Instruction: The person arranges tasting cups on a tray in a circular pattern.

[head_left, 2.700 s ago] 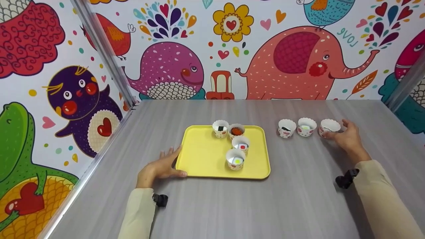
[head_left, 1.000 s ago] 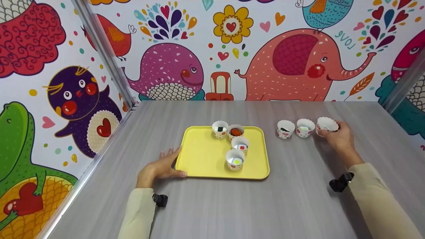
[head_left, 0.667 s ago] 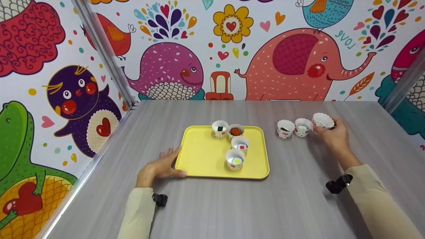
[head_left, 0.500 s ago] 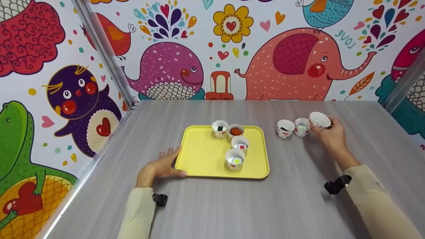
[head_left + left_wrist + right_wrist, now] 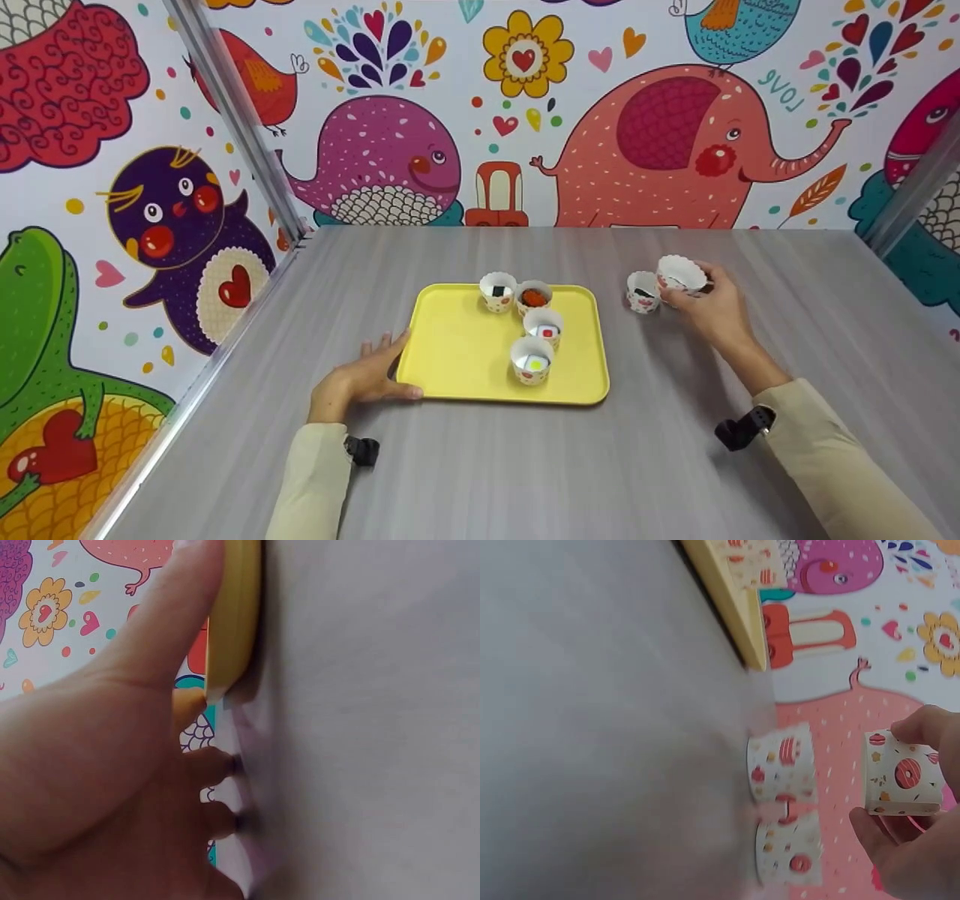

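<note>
My right hand (image 5: 712,306) pinches a white printed paper baking cup (image 5: 681,273) between thumb and fingers. That cup is held above the table, as the right wrist view shows. Under and beside it stand two more baking cups; one (image 5: 643,292) has something dark inside, while the other (image 5: 789,849) is hidden in the head view. My left hand (image 5: 367,373) rests against the left edge of a yellow tray (image 5: 450,352), fingers spread, thumb along its near corner. Four is avoided here: several baking cups (image 5: 532,361) stand on the tray's right half and back edge.
The cups on the tray hold small items, among them a black-and-white one, an orange one (image 5: 534,298) and a red-and-white one. A grey table (image 5: 525,465) carries everything. Cartoon-printed walls (image 5: 420,150) close off the back and left side.
My right hand has lifted the rightmost baking cup off the table and carried it left, over the neighbouring cup. The left hand and the tray have stayed put.
</note>
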A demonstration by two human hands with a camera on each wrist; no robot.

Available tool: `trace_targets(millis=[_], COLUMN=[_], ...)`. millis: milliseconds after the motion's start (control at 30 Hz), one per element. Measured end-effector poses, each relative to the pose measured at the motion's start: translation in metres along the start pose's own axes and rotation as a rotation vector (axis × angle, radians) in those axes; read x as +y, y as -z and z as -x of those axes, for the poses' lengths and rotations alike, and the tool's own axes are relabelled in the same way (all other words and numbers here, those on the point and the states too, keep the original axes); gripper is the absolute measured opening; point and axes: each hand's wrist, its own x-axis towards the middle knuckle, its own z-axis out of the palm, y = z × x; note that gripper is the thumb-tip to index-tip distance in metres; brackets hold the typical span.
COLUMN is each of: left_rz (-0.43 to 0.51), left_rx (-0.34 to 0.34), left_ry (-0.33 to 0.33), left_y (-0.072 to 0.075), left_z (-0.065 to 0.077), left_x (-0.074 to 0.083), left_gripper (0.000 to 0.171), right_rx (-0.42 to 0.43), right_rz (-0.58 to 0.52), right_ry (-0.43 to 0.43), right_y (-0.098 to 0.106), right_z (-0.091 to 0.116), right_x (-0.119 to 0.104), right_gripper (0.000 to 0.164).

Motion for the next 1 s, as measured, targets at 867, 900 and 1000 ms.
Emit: trace_targets(millis=[867,900,1000], left_rz=[0.006,0.006,0.007], left_rx=[0.003,0.003,0.006], left_ry=[-0.005,-0.003,0.003], left_y=[0.002,0.002,0.001], left_z=[0.001,0.001,0.001], left_x=[-0.001,0.0,0.0], left_gripper=[0.113,0.113,0.113], right_rx=[-0.152,-0.164,-0.189], right_rz=[0.003,-0.011,-0.025], right_ry=[0.124,0.135,0.163], right_y=[-0.048,-0.051,-0.058], right_z=[0.031,0.032,0.035], right_x=[-0.051,-0.053,-0.057], right_gripper=[0.071,0.071,0.071])
